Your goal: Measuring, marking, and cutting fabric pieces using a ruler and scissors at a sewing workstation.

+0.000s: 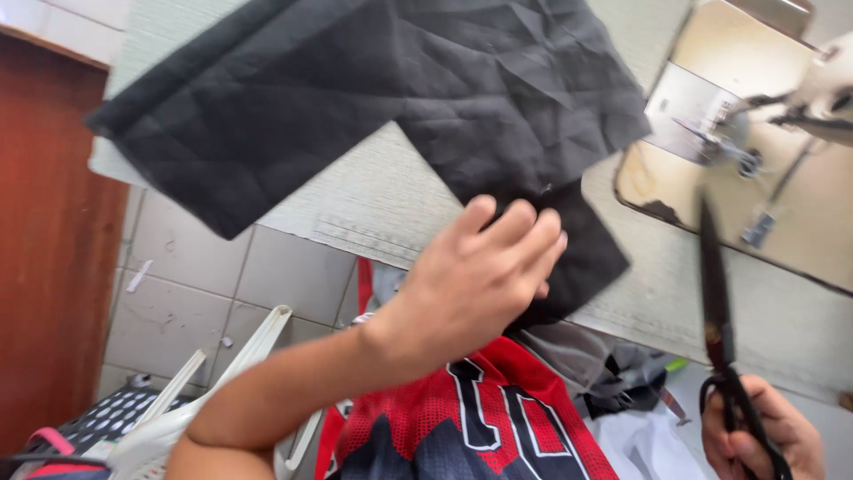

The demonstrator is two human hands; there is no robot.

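A large piece of black fabric [373, 98] lies spread over the pale table [382, 200], one corner hanging past the near edge. My left hand [484, 271] rests flat on that corner, fingers together and pressing the cloth. My right hand [764, 431] at the bottom right grips the handles of long black scissors [715, 284], blades closed and pointing up and away over the table, apart from the fabric.
A sewing machine [755, 116] stands on the table at the upper right. A white plastic chair [204, 391] and tiled floor [195, 284] show at the lower left beside a brown wooden door [49, 240]. Grey and white cloth [622, 382] lies below the table edge.
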